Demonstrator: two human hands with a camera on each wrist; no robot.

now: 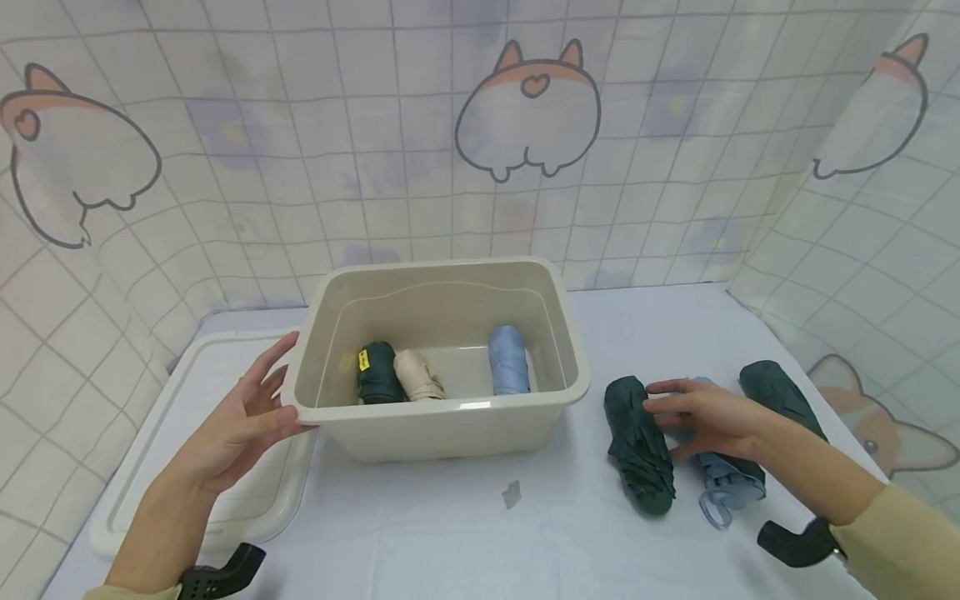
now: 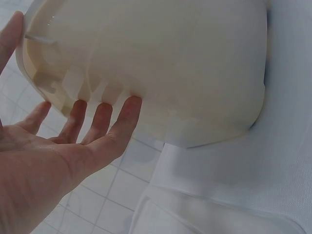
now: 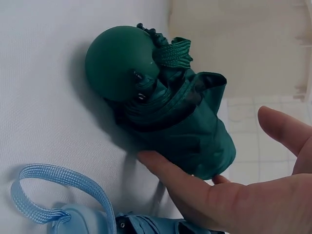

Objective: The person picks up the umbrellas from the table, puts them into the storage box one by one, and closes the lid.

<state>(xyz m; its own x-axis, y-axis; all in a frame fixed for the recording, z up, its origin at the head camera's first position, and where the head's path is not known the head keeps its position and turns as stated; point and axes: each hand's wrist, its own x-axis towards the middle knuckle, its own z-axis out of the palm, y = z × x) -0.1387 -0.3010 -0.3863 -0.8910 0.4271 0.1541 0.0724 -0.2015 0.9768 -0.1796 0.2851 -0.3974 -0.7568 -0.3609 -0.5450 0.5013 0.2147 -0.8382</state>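
My left hand (image 1: 240, 417) is at the left end of a beige plastic bin (image 1: 442, 429), with fingertips against its outer wall below the rim. Inside the bin lie a dark green folded umbrella (image 1: 377, 373) with a yellow label, a cream rolled bundle (image 1: 417, 375) and a light blue one (image 1: 509, 360). My right hand (image 1: 712, 421) reaches over the umbrellas on the right. Its fingertips are at the side of a dark green folded umbrella (image 3: 170, 122), while the thumb stands apart. Beneath that hand, partly hidden, lies a light blue umbrella (image 1: 731, 487) with a strap loop.
Another dark green umbrella (image 1: 780, 392) lies behind the right forearm. A whitish lid (image 1: 277, 492) rests flat on the table at the left. Tile-patterned curtain (image 1: 420, 167) surrounds the white table (image 1: 450, 542) at the back and sides. A small grey patch (image 1: 512, 494) shows before the bin.
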